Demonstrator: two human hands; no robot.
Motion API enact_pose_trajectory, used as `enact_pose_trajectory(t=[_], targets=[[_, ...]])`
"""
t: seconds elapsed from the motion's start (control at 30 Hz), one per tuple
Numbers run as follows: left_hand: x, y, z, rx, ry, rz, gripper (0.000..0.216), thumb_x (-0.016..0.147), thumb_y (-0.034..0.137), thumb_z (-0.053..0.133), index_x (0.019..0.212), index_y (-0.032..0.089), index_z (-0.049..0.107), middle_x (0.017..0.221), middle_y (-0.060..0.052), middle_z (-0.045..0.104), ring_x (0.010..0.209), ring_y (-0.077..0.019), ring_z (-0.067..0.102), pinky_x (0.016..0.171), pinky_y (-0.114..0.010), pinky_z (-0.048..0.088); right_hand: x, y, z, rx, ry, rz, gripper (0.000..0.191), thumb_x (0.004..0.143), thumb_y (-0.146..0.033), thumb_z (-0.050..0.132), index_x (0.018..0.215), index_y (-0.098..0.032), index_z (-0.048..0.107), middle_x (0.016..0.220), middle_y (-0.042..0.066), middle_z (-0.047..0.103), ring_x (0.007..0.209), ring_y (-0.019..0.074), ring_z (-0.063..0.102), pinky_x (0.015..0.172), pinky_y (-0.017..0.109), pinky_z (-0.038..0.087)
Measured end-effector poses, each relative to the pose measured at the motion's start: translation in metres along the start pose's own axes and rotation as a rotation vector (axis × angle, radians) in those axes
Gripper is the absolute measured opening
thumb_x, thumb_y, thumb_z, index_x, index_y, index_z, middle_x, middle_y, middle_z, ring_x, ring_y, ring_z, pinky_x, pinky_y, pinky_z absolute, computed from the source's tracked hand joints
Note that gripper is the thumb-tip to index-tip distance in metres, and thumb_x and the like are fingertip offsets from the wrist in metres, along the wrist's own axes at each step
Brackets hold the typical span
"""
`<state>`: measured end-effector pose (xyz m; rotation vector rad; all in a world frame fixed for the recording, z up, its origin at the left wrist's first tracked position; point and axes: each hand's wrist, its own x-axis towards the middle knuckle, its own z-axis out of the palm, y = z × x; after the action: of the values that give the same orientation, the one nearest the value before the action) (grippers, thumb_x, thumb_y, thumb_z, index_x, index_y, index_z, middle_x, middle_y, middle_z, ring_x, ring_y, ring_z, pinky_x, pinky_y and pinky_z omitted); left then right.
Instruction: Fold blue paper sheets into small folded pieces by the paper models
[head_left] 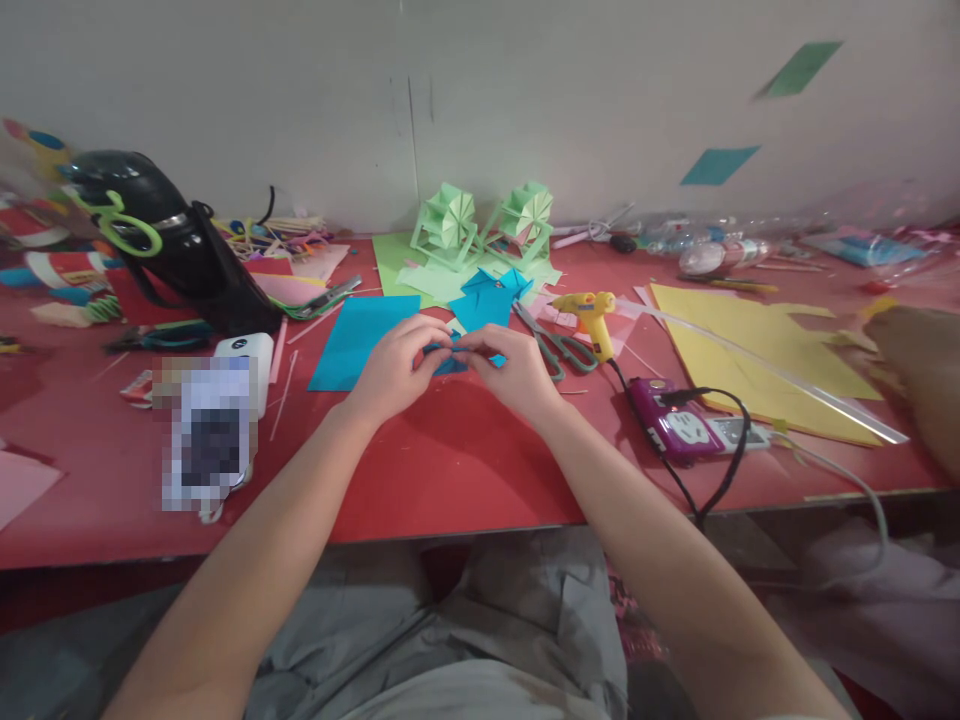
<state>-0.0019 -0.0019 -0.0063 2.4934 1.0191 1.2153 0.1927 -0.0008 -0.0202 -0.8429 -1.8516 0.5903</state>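
Note:
Both of my hands meet over the middle of the red table (pixel 450 470). My left hand (pixel 394 370) and my right hand (pixel 510 370) pinch a small folded piece of blue paper (pixel 452 362) between their fingertips, just above the tabletop. A flat blue paper sheet (pixel 360 335) lies right behind my left hand. A folded blue paper shape (pixel 491 295) sits behind my right hand. Two light green paper wheel models (pixel 480 225) stand on green paper near the wall.
Scissors (pixel 555 350) and a yellow glue gun (pixel 592 315) lie to the right, its black cord running to a purple power strip (pixel 675 425). Yellow paper (pixel 757 360) with a clear ruler lies farther right. A black bag (pixel 172 245) and craft clutter fill the left.

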Motion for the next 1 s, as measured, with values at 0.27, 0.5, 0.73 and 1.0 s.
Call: enact_pose_trajectory(t=[0.27,0.5,0.73,1.0], targets=[[-0.0003,0.0001,0.001,0.045,0.002,-0.016,0.009,0.095,0.02,0.055,0.094,0.019,0.063,0.106,-0.009,0.068,0.103,-0.022,0.063,0.091,-0.038,0.05,0.0013,0.0012,-0.0001,-0.049,-0.029,-0.015,0.006,0.089,-0.02,0.062,0.086,-0.019,0.068,0.084,0.004,0.066,0.076,0.0154,0.061,0.071,0.029,0.051],[-0.0002,-0.0044,-0.0007,0.044,0.076,0.026,0.005,0.092,0.021,0.063,0.094,0.018,0.067,0.103,-0.008,0.069,0.101,-0.021,0.065,0.091,-0.037,0.052,0.0015,0.0032,-0.0011,-0.032,-0.008,-0.023,0.006,0.09,-0.019,0.059,0.086,-0.019,0.063,0.084,0.004,0.063,0.078,0.0161,0.06,0.072,0.03,0.05],[0.0004,-0.0038,0.0002,0.014,0.119,0.017,0.008,0.091,0.022,0.064,0.085,0.019,0.069,0.099,-0.006,0.07,0.095,-0.0196,0.067,0.086,-0.035,0.053,0.002,-0.0024,-0.002,-0.038,-0.009,-0.026,0.008,0.09,-0.019,0.059,0.083,-0.019,0.063,0.082,0.004,0.062,0.076,0.0155,0.058,0.07,0.03,0.048],[0.0013,-0.0044,-0.0035,0.028,0.206,0.005,0.006,0.087,0.02,0.07,0.082,0.019,0.07,0.096,-0.005,0.072,0.092,-0.0183,0.067,0.087,-0.033,0.052,0.0029,-0.0045,-0.0046,-0.047,0.037,-0.047,0.009,0.091,-0.021,0.06,0.082,-0.02,0.063,0.082,0.004,0.064,0.075,0.0152,0.058,0.07,0.03,0.049]])
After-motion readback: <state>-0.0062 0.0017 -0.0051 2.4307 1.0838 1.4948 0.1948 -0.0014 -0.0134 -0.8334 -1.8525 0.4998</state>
